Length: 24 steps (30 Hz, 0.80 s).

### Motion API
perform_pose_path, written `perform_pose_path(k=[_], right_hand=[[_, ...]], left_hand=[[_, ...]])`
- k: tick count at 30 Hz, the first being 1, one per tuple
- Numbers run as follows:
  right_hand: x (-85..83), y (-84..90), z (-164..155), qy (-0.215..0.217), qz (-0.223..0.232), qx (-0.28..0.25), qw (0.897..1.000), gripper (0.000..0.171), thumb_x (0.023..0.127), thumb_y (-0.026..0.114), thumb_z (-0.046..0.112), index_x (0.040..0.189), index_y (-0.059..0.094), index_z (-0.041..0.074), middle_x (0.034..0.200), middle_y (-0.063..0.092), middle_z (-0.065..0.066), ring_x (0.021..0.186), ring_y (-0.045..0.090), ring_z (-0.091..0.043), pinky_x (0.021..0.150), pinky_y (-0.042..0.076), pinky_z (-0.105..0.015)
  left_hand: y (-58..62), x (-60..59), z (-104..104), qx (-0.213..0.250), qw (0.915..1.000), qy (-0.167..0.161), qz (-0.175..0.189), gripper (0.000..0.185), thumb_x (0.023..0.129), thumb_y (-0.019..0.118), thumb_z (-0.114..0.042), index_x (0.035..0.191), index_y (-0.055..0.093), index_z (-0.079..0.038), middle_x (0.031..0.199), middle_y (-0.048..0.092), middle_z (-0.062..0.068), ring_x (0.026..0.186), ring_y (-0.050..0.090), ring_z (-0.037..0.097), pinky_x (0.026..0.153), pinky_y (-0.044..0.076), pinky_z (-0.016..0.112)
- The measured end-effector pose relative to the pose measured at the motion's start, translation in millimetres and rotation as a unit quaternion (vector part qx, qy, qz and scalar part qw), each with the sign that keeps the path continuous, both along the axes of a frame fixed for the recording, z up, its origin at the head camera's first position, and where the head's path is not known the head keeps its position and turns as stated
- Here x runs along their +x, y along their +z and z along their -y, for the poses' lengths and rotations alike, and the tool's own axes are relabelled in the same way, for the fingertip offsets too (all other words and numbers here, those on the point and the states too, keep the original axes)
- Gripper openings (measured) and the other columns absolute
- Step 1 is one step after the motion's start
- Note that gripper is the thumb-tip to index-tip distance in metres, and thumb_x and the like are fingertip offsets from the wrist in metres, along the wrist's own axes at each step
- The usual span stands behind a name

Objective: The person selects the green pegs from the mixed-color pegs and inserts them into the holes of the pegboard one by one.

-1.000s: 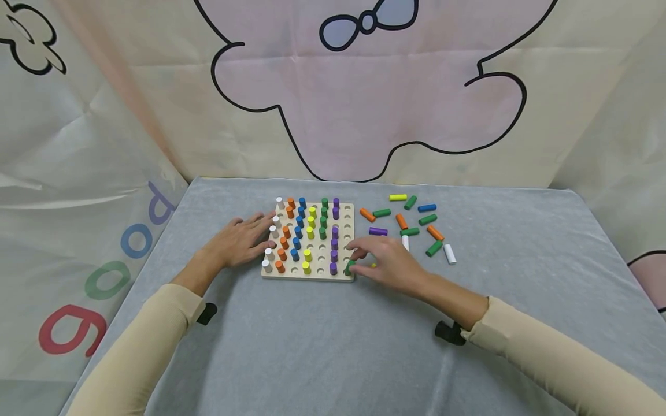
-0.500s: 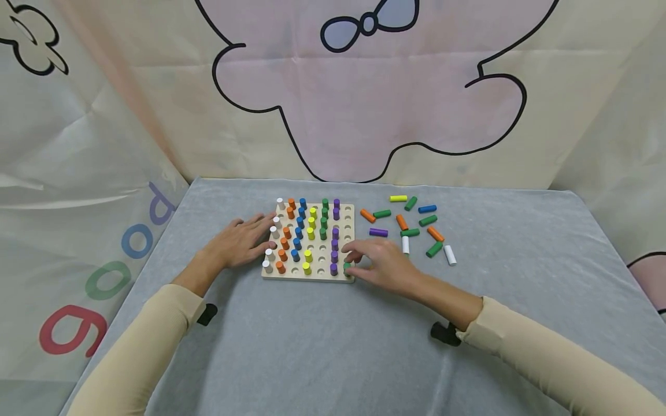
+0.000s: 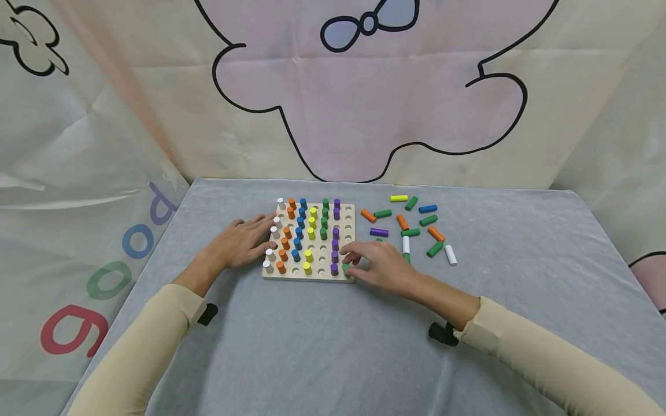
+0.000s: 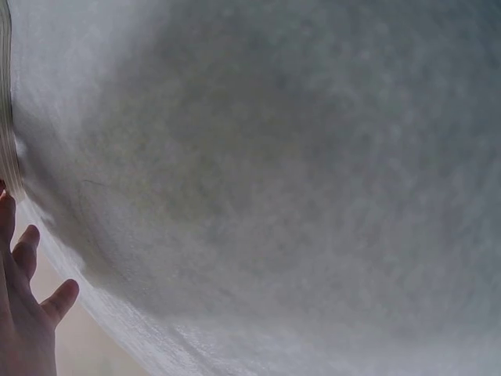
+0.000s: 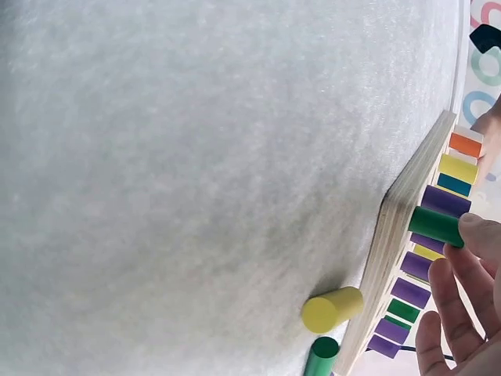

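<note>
The green peg (image 3: 346,267) stands in the near right corner hole of the wooden pegboard (image 3: 347,215), and in the right wrist view it (image 5: 435,225) is seen still standing proud of the board's edge. It could be left tilted or half seated if the fingertip pressure comes from the side rather than straight down, and the neighbouring purple peg (image 3: 334,268) could be nudged by the knuckles. A loose yellow peg (image 5: 332,309) lies against the board's right edge and could be rolled away by the heel of the hand.

The green peg is pinched lightly by the right hand (image 3: 378,265) between thumb and curled fingers. The left hand (image 3: 240,241) is laid flat, fingers spread, on the grey cloth (image 3: 333,346) with its fingertips against the board's left edge, steadying it.
</note>
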State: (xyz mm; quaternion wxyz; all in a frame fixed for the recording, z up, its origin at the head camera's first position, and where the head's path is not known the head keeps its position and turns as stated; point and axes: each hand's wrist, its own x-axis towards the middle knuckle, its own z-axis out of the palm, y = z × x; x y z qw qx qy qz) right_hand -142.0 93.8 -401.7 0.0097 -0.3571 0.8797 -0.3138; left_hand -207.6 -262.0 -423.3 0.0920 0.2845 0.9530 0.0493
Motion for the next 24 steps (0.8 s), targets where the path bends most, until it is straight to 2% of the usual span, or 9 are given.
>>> perform_pose_path(k=[12,24], right_hand=[[0.1,-1.9,-6.5,0.001,0.002,0.019,1.0,0.041,0.085,0.08,0.013,0.123,0.066,0.007,0.106,0.074,0.0,0.093,0.067,-0.015,0.08,0.055,-0.033],[-17.8,3.6,-47.4,-0.058,0.021,0.034,0.998,0.042,0.085,0.08,0.013,0.124,0.065,0.006,0.106,0.074,-0.003,0.094,0.067,-0.021,0.079,0.054,-0.041]], left_hand=[[0.8,0.3,-1.0,-0.006,0.9999,0.002,0.009,0.074,0.104,0.039,-0.053,0.16,0.018,-0.008,0.161,0.028,0.014,0.147,0.027,0.036,0.109,0.028,0.064],[1.1,1.1,-1.1,-0.004,0.9999,0.007,0.01,0.075,0.104,0.039,-0.054,0.16,0.018,-0.009,0.161,0.029,0.015,0.147,0.027,0.034,0.11,0.028,0.063]])
